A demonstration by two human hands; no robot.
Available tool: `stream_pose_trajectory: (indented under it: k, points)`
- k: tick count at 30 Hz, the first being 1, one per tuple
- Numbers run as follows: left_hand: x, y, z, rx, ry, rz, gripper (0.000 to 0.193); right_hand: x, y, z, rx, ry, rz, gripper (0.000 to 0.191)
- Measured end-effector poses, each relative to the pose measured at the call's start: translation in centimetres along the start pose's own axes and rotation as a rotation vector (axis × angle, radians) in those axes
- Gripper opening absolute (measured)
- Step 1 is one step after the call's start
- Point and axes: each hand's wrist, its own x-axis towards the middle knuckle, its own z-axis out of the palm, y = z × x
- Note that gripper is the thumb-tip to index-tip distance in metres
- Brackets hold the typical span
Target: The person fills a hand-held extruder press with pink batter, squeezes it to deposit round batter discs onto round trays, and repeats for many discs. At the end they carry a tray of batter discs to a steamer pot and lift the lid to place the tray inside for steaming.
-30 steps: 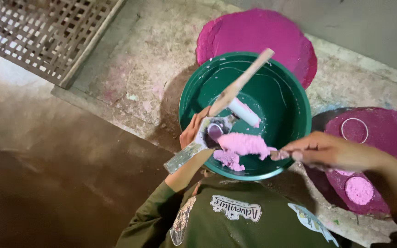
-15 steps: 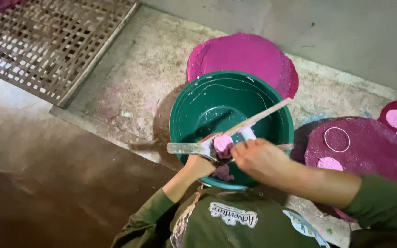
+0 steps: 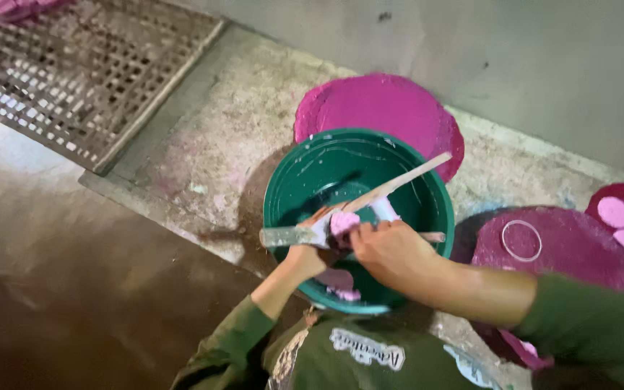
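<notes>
Both hands worked over a green basin (image 3: pixel 305 195) set on a stained concrete floor (image 3: pixel 218 152). The left hand (image 3: pixel 305 256) sat at the basin's near rim, its fingers wrapped round a flat metal scraper (image 3: pixel 283 236) whose blade stuck out to the left, past the rim. A small lump of pink paste (image 3: pixel 342 222) rested on the scraper just right of the left fingers and touching the right hand (image 3: pixel 391 253), which came in from the right with its fingers curled down against the lump; how tightly they pinched it could not be told. A pale wooden stick (image 3: pixel 406 179) ran up and to the right from the lump, leaning across the basin towards its far rim. More pink paste (image 3: pixel 344 292) lay low in the basin, beneath the hands. Beyond the basin, past both hands, lay a magenta disc (image 3: pixel 384 105). To the right of the right forearm lay a darker disc (image 3: pixel 579 245) with a thin ring (image 3: pixel 521 240) on it, and further right another disc (image 3: pixel 608 195) carried pale pink rounds (image 3: pixel 613 211). A metal grate (image 3: pixel 74 79) covered the floor well away to the left.
</notes>
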Motion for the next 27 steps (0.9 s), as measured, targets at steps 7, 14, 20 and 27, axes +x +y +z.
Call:
stream_pose_trajectory:
  k: [7,14,20,27]
  points:
    - [0.2,-1.1,-2.6,-1.185,-0.134,-0.294,0.056,-2.7,2.4,-3.8,-0.054,0.055,0.122,0.015]
    - [0.7,-0.6,-0.6,0.325,0.025,0.161,0.063,0.8,-0.9,-0.2,-0.155,0.102,0.033,0.012]
    - [1.7,-2.0,-3.1,-1.414,0.128,-0.427,0.061,-2.5,2.6,-3.0,0.127,-0.001,0.260,0.009]
    - [1.2,3.9,-5.0,0.380,0.177,0.030,0.072,-1.6,4.5,-5.1,0.121,-0.024,0.174,0.023]
